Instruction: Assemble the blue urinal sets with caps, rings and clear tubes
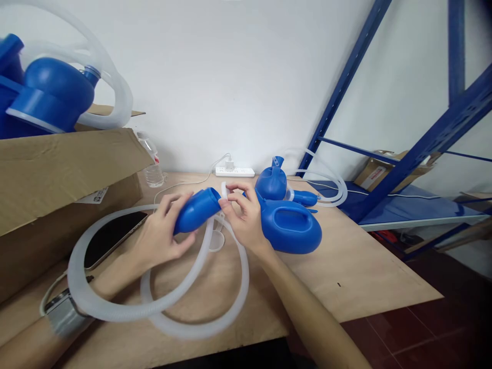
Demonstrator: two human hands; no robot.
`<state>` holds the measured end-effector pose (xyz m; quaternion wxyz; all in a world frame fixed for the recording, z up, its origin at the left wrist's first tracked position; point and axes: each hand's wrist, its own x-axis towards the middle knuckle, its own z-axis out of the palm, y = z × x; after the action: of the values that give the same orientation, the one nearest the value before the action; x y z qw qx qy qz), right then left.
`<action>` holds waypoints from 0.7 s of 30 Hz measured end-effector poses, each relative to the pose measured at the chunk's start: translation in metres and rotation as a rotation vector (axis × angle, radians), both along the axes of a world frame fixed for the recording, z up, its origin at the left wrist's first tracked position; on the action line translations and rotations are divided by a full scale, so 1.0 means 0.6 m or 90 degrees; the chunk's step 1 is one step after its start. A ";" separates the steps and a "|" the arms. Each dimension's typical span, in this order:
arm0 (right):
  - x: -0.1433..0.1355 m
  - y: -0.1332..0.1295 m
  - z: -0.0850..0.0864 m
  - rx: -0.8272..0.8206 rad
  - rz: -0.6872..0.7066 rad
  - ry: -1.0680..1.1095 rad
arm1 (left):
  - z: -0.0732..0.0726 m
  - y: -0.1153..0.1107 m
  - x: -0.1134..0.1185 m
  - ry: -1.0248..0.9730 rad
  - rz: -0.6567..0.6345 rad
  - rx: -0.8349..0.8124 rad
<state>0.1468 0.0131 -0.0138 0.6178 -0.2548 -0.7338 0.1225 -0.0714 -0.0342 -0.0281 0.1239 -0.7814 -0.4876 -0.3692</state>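
My left hand (163,228) is wrapped round a blue plastic cup-like piece (197,210), its open end facing right. Close to that opening, my right hand (244,212) pinches a small white ring (224,190) between thumb and fingers. A translucent hose (192,328) loops over my left forearm and across the wooden table (319,292). Below the hands lies a clear round cap (217,240). Just right of my right hand rests a blue bottle with a handle (294,228).
Blue parts (57,92) and hoses fill a cardboard box (69,169) at the left. Behind are a clear bottle (152,164), a power strip (240,172) and another blue container (272,182) with a hose. A tablet (111,238) lies beside the box; blue shelving (388,179) stands right.
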 end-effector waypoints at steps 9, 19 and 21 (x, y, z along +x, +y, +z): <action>-0.008 -0.006 -0.011 -0.031 0.142 -0.093 | -0.010 -0.008 0.007 0.039 -0.003 0.055; -0.034 -0.013 -0.038 -0.063 0.166 -0.126 | -0.027 0.001 0.004 0.023 -0.021 0.013; -0.040 -0.016 -0.045 -0.067 0.145 -0.117 | -0.032 0.002 0.005 0.014 -0.022 -0.010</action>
<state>0.1229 0.0033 -0.0408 0.5159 -0.2119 -0.8041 0.2060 -0.0685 -0.0330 -0.0471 0.1169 -0.7945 -0.4755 -0.3591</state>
